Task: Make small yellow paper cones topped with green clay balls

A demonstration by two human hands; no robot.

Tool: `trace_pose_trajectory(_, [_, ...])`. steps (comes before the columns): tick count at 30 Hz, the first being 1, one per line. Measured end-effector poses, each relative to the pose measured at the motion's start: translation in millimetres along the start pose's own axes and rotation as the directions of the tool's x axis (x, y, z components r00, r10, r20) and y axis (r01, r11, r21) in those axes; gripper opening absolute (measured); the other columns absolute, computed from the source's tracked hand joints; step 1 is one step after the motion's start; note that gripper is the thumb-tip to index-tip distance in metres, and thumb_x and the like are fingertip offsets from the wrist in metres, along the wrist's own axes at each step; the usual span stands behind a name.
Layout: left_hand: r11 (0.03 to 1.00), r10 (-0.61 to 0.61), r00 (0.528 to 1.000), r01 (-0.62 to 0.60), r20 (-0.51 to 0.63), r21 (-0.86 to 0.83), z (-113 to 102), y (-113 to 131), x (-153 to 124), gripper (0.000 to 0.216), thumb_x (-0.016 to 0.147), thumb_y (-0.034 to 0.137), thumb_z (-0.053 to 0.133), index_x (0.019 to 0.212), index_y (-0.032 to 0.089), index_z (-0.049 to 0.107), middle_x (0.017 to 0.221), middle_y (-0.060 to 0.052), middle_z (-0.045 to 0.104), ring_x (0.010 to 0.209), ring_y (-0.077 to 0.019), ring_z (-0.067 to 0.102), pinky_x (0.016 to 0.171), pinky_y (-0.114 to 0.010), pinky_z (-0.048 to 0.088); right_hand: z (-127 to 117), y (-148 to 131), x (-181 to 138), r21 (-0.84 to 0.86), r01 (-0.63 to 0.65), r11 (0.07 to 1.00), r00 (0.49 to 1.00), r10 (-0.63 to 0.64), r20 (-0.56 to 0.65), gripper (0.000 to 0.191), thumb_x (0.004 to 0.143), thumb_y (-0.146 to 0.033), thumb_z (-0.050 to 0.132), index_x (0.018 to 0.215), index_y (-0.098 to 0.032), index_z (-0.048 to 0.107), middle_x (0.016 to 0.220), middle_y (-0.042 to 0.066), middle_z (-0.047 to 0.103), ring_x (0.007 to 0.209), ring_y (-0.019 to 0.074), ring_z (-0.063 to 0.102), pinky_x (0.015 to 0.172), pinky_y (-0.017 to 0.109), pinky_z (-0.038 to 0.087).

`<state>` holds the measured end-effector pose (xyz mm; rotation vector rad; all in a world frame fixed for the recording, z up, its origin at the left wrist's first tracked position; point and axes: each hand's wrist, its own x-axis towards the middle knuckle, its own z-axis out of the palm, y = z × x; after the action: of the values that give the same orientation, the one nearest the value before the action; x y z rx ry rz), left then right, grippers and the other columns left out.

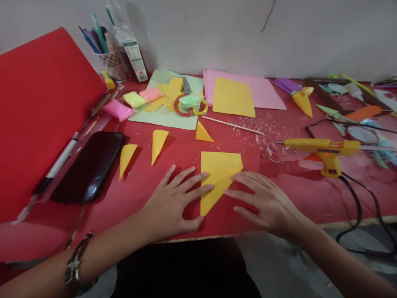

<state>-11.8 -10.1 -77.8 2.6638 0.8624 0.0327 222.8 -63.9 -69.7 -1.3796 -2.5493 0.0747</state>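
A cut piece of yellow paper [218,169] with a slanted lower right edge lies flat near the table's front edge. My left hand [178,198] is spread open, its fingertips on the paper's left side and its thumb by the bottom corner. On the slanted edge rest the fingertips of my right hand [266,200], which is also open. Beyond my left hand lie two rolled yellow paper cones, one at the far left [126,159] and another [159,145] closer in. A small yellow paper triangle [203,132] sits just past the sheet.
At right, a yellow glue gun [325,149] trails a black cord. A black phone [89,165] lies left. Behind are scissors [186,103], a yellow sheet [232,97], a thin stick [232,125] and paper scraps. A cup of pens [111,64] and a bottle [135,58] stand against the wall.
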Motion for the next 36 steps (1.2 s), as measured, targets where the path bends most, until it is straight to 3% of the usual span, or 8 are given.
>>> trace_pose_trajectory(5, [1.000,-0.003,1.000,0.003,0.002,-0.003,-0.7,0.0,0.1,0.056,0.073,0.045,0.047,0.127,0.035,0.033,0.139,0.005,0.030,0.127,-0.0253,0.023,0.103,-0.052,0.009,-0.3,10.5,-0.2,0.082,-0.116,0.990,0.993,0.114,0.029,0.028,0.084,-0.032,0.040,0.100,-0.026,0.063,0.113,0.009,0.054,0.106,0.0240,0.047,0.088,0.044,0.040])
trace_pose_trajectory(11, [1.000,-0.002,1.000,0.002,-0.009,-0.008,-1.3,0.8,0.8,0.056,0.073,0.044,0.047,0.127,0.034,0.034,0.138,0.004,0.031,0.126,-0.0253,0.024,0.103,-0.052,0.011,1.9,16.2,0.6,0.142,-0.136,0.981,0.991,0.137,0.007,0.028,0.085,-0.028,0.039,0.099,-0.025,0.063,0.113,0.008,0.054,0.104,0.0223,0.049,0.086,0.042,0.042])
trace_pose_trajectory(17, [1.000,-0.012,1.000,0.012,0.020,-0.005,-3.6,1.6,1.5,0.057,0.073,0.044,0.048,0.127,0.033,0.034,0.138,0.004,0.031,0.127,-0.0257,0.023,0.103,-0.054,0.012,-3.2,35.0,-3.2,0.038,-0.168,0.985,0.984,0.170,-0.053,0.029,0.085,-0.026,0.037,0.096,-0.022,0.063,0.109,0.008,0.057,0.101,0.0217,0.052,0.085,0.041,0.044])
trace_pose_trajectory(21, [1.000,-0.015,1.000,0.015,0.007,0.009,-3.4,2.1,1.1,0.058,0.072,0.044,0.048,0.127,0.032,0.034,0.139,0.001,0.029,0.127,-0.0247,0.023,0.103,-0.052,0.014,-8.5,42.5,-2.6,-0.071,-0.257,0.964,0.965,0.252,-0.070,0.030,0.085,-0.026,0.036,0.101,-0.019,0.060,0.106,0.010,0.059,0.096,0.0234,0.055,0.082,0.041,0.046])
trace_pose_trajectory(26, [0.999,-0.052,0.999,0.052,0.004,-0.016,-3.2,2.3,0.4,0.070,0.070,0.044,0.050,0.131,0.020,0.026,0.140,-0.006,0.028,0.127,-0.0230,0.025,0.105,-0.048,0.014,-4.6,33.5,3.7,-0.022,-0.258,0.966,0.962,0.255,-0.093,0.030,0.083,-0.027,0.039,0.108,-0.016,0.051,0.107,0.012,0.057,0.099,0.0244,0.053,0.084,0.043,0.043])
trace_pose_trajectory(29, [0.998,-0.035,0.999,0.036,0.024,-0.056,-6.2,1.4,-0.7,0.083,0.065,0.046,0.055,0.134,0.017,0.019,0.140,-0.009,0.026,0.128,-0.0246,0.022,0.105,-0.048,0.013,0.2,21.1,10.6,0.086,-0.174,0.981,0.983,0.178,-0.049,0.034,0.083,-0.029,0.041,0.116,-0.019,0.043,0.114,0.010,0.054,0.106,0.0229,0.049,0.088,0.042,0.040])
trace_pose_trajectory(32, [0.991,-0.035,0.998,0.042,0.060,-0.128,-12.6,0.4,-3.6,0.090,0.062,0.047,0.059,0.134,0.018,0.013,0.141,-0.010,0.021,0.128,-0.0273,0.019,0.104,-0.049,0.019,1.8,12.1,18.7,0.118,-0.170,0.978,0.985,0.169,0.014,0.031,0.083,-0.027,0.043,0.113,-0.020,0.045,0.110,0.010,0.056,0.102,0.0233,0.050,0.087,0.042,0.038])
trace_pose_trajectory(36, [0.958,-0.089,0.994,0.101,0.057,-0.268,-22.4,-2.9,-8.8,0.071,0.076,0.041,0.046,0.134,0.022,0.010,0.142,-0.009,0.015,0.128,-0.0231,0.019,0.100,-0.040,0.031,-1.1,7.9,26.0,0.129,-0.197,0.972,0.978,0.185,0.097,0.022,0.083,-0.018,0.040,0.101,-0.020,0.053,0.097,0.007,0.060,0.095,0.0220,0.052,0.085,0.043,0.032])
